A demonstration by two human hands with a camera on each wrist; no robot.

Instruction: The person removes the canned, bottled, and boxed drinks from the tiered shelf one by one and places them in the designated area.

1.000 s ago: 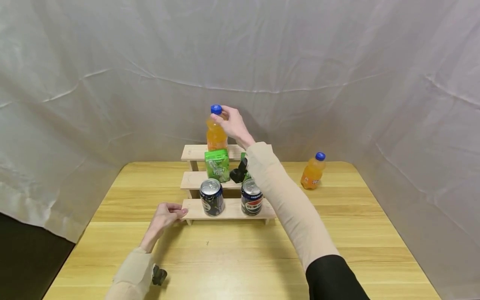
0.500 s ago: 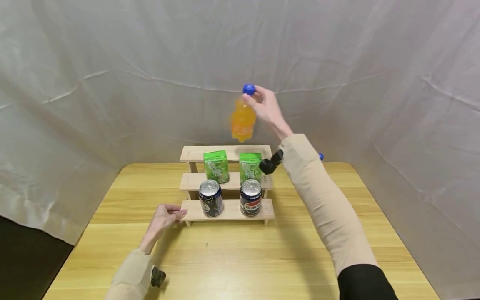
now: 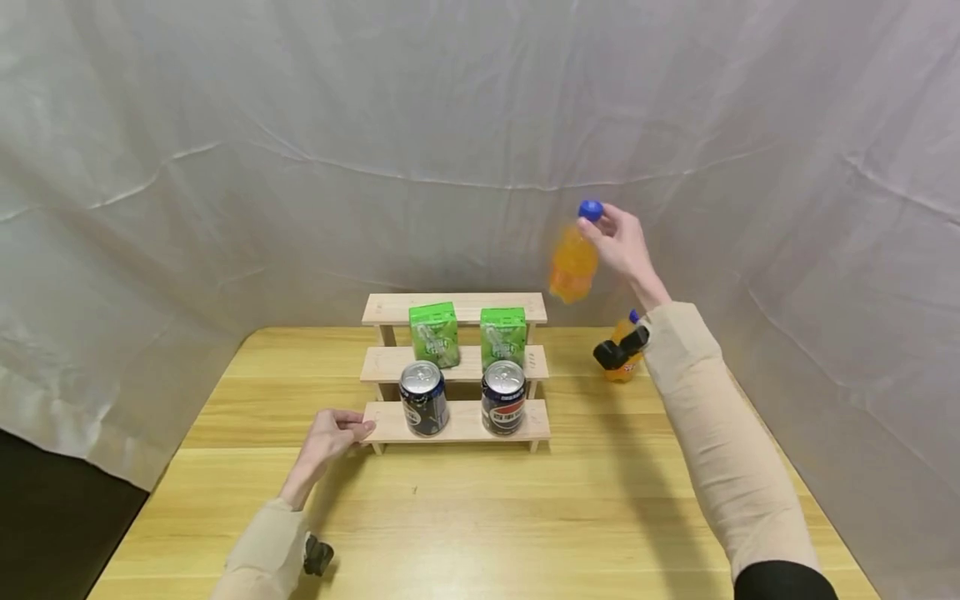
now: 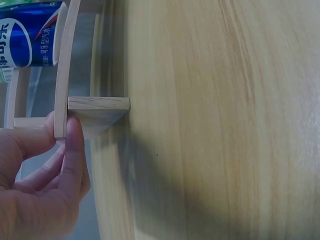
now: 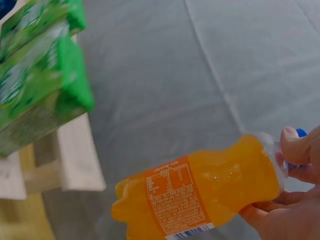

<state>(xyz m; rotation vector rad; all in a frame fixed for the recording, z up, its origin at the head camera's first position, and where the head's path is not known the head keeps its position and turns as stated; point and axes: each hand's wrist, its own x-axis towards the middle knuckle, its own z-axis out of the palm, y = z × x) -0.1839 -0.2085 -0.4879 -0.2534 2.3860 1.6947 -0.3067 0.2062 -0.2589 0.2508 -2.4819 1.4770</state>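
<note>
My right hand (image 3: 624, 245) grips an orange soda bottle (image 3: 574, 265) by its neck, just under the blue cap. The bottle hangs tilted in the air, right of the wooden tiered shelf (image 3: 455, 308). In the right wrist view the bottle (image 5: 200, 187) shows its orange label and barcode. My left hand (image 3: 330, 433) pinches the left end of the shelf's lowest board; in the left wrist view thumb and fingers clasp the board's end (image 4: 61, 120). Two dark blue cola cans, left (image 3: 423, 398) and right (image 3: 504, 398), stand on that lowest board.
Two green drink cartons, left (image 3: 434, 335) and right (image 3: 502, 337), stand on the middle board. A second orange soda bottle (image 3: 619, 367) stands on the wooden table (image 3: 450, 525) at the right, partly hidden by the right wrist's black camera (image 3: 611, 355). A grey curtain (image 3: 300, 200) encloses the table.
My right hand has lifted the bottle off the shelf's top board and carried it rightward, first up, then slightly lower. My left hand has stayed at the lowest board.
</note>
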